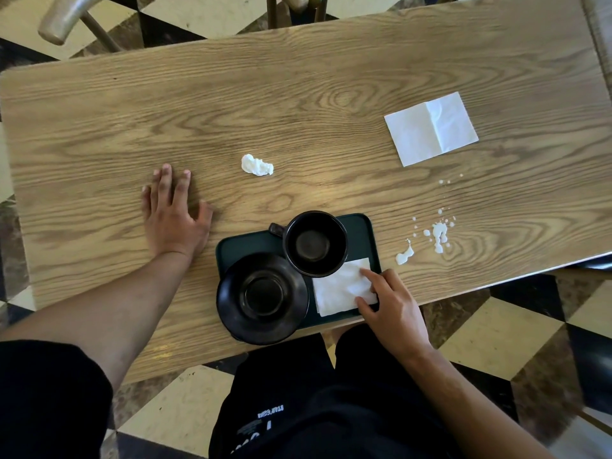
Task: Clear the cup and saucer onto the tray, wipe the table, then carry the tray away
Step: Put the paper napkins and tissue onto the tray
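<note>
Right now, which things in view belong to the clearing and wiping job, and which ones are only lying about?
Belong to the job:
dark ceramic cup
black round saucer
dark green tray
white napkin under the right hand
white liquid spill
wooden table

Just lying about:
flat folded white napkin
crumpled white tissue
wooden chairs

cup and saucer on the tray, spill on the table

we see our left hand (172,215) flat on the wooden table (99,134), fingers spread. our right hand (389,308) pinches a white napkin (337,291) lying on the dark tray (245,245), thumb and forefinger on it. the black cup (314,243) and saucer (263,298) sit on the tray. a white spill (438,235), a crumpled tissue (256,165) and a folded napkin (430,129) lie on the table.
</note>
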Tool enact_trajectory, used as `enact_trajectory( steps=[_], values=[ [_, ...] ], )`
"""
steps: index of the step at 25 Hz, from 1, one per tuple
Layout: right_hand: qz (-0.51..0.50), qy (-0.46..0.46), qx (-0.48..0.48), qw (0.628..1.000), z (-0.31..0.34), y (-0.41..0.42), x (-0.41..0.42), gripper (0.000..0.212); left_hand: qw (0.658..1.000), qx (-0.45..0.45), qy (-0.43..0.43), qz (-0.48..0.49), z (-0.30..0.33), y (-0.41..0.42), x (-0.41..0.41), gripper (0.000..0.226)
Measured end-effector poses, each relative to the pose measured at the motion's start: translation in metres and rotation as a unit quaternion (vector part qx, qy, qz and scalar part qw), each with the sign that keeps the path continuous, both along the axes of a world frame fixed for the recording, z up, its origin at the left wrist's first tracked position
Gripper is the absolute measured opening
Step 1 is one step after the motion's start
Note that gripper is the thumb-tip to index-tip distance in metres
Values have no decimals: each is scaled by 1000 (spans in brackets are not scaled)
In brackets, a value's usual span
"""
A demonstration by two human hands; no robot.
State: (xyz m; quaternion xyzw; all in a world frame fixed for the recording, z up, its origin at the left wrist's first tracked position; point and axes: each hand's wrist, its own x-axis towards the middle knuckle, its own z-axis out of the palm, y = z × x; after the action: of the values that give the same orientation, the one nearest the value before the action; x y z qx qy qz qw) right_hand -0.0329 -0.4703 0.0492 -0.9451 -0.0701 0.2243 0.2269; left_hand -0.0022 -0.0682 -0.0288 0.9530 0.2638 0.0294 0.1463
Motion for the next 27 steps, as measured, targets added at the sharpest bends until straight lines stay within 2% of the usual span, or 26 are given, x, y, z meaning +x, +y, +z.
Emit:
enact_trajectory(
  steps=[2,5,8,11,14,17,27],
  values=[
    [-19,-10,31,999,5,-1,6,47,1000,0,-1,-1,0,0,0,69],
    [-77,-82,84,990,7,-4,46,31,1000,-2,-8,-3,0,-1,0,70],
    [-200,-121,72,970,-2,-7,124,23,1000,8,-14,-6,0,-1,-1,70],
    [-281,-139,41,949,-16,-14,206,29,999,17,-28,-11,-2,-1,-1,69],
    [-275,-123,-14,953,-25,-21,262,36,999,27,-41,-11,-4,0,-2,67],
    [-260,-96,-65,959,-31,-20,282,35,999,30,-43,-12,-6,1,-1,67],
    [-297,-67,-49,951,-22,-24,282,22,999,29,-33,-10,-4,1,-2,67]
  ],
)
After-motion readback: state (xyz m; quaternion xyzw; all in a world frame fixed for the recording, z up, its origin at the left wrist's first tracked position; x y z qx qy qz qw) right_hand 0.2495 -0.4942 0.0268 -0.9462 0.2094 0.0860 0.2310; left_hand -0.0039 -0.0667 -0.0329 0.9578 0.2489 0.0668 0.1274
